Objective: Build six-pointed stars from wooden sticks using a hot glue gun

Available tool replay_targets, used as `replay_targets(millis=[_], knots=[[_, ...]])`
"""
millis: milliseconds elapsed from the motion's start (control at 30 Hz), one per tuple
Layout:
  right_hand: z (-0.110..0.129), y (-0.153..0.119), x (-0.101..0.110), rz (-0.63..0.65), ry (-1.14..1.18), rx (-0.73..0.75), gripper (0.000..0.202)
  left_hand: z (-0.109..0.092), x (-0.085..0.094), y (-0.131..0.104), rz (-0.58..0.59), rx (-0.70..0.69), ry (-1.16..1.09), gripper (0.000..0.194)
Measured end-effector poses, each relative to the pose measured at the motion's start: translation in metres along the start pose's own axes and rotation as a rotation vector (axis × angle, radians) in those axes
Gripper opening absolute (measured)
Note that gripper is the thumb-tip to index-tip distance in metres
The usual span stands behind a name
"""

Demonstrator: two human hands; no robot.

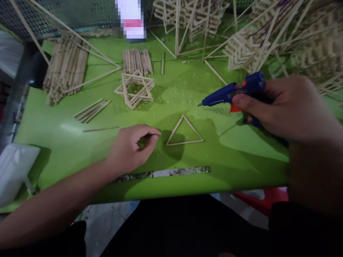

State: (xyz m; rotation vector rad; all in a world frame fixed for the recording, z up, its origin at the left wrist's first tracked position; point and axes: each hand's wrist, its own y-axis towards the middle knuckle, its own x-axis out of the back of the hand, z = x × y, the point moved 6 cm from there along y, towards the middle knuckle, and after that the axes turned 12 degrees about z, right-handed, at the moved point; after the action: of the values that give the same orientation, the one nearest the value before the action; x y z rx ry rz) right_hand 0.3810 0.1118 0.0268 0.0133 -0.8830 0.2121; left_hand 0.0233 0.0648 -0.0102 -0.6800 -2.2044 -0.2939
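My right hand (289, 107) grips a blue hot glue gun (230, 93) with an orange trigger, its nozzle pointing left above the green table. Flat on the table lies a triangle of thin wooden sticks (184, 143), below and left of the nozzle. Just left of that triangle is my left hand (134, 148), its thumb and forefinger tips pressed together; whether anything tiny sits between them I cannot make out. Behind it, stick triangles are stacked into a star-shaped piece (137, 89). A single stick (100, 129) and a few loose sticks (92, 110) lie to the left.
A bundle of thick sticks (66, 67) and a row of shorter ones (136, 61) lie at the back left. Stick structures (246, 46) crowd the back right. A flat strip (168, 173) lies near the front edge, a white container (16, 171) at far left.
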Motion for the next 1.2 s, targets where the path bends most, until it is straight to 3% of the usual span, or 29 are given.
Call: replay_targets(millis=[133, 233, 300, 433, 500, 667, 867, 1033, 1200], knots=[[-0.003, 0.002, -0.009, 0.169, 0.022, -0.089, 0.037, 0.0, 0.0, 0.0, -0.003, -0.015, -0.004, 0.016], [-0.004, 0.003, -0.002, 0.058, -0.041, -0.138, 0.034, 0.001, -0.001, 0.0, 0.009, -0.004, -0.02, 0.016], [-0.003, 0.004, 0.002, -0.021, -0.06, -0.147, 0.042, 0.001, -0.001, 0.0, 0.012, -0.002, -0.028, 0.016], [-0.007, 0.006, -0.008, 0.128, 0.022, -0.141, 0.044, 0.0, -0.001, -0.001, 0.003, -0.021, -0.023, 0.015], [-0.009, 0.006, -0.012, 0.134, 0.013, -0.11, 0.042, 0.0, -0.001, -0.001, 0.001, -0.031, -0.024, 0.015], [-0.011, 0.011, -0.007, -0.146, -0.105, -0.029, 0.041, 0.0, -0.001, 0.0, -0.003, -0.033, -0.008, 0.016], [-0.018, 0.023, -0.035, 0.087, 0.143, -0.046, 0.057, 0.001, -0.001, 0.0, 0.005, -0.022, -0.019, 0.016], [-0.014, 0.02, -0.034, -0.134, 0.051, 0.017, 0.04, 0.0, -0.001, 0.0, 0.009, -0.03, -0.027, 0.017], [-0.014, 0.023, -0.053, -0.021, 0.198, 0.019, 0.036, 0.001, -0.002, 0.0, 0.008, -0.023, -0.017, 0.018]])
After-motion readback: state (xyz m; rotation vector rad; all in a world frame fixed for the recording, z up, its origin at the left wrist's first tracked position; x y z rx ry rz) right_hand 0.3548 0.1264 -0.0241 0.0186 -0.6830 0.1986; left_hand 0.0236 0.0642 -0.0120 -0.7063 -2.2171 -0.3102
